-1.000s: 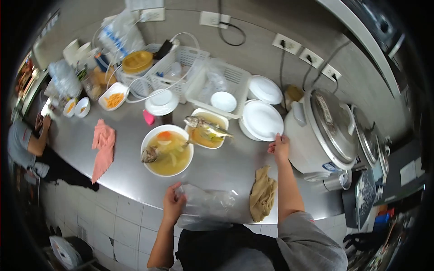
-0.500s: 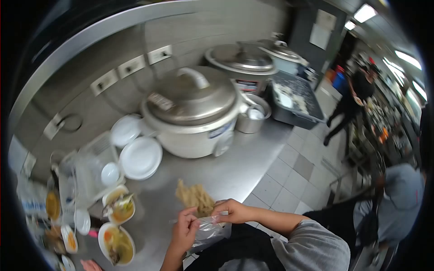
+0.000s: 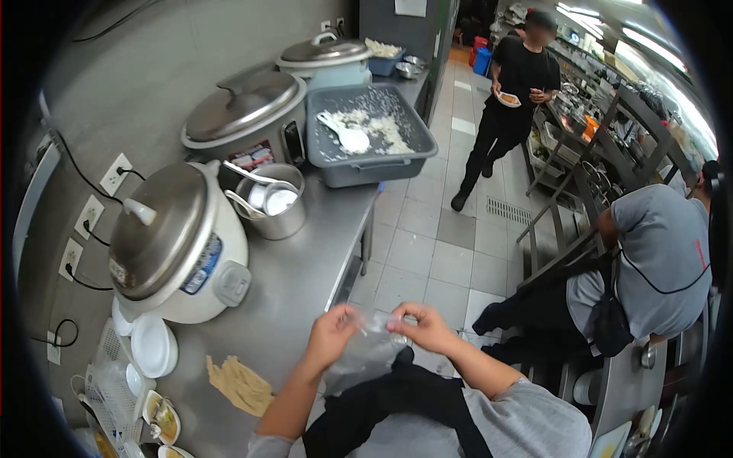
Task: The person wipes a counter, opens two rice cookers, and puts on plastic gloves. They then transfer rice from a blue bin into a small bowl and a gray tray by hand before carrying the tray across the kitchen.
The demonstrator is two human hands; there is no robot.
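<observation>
A clear plastic bag (image 3: 357, 365) hangs in front of my apron, its upper edge pinched between both hands. My left hand (image 3: 333, 334) is closed on the left part of that edge. On the right part, my right hand (image 3: 424, 328) grips with thumb and fingers. A crumpled tan sheet (image 3: 240, 386), paper or cloth, lies on the steel counter (image 3: 286, 267) to the left of my left forearm, apart from both hands.
Rice cookers (image 3: 179, 237) line the wall, beside a steel pot (image 3: 269, 200) with utensils and a grey tub (image 3: 374, 168) holding rice scraps. White plates (image 3: 154, 346) and soup bowls (image 3: 162, 416) stand lower left. One person (image 3: 515, 84) carries a dish along the aisle; another (image 3: 657, 252) bends at right.
My view has swung to the right, bringing more aisle into sight. The tan sheet, formerly right by my hands, now lies away to their left. Both hands still hold the bag.
</observation>
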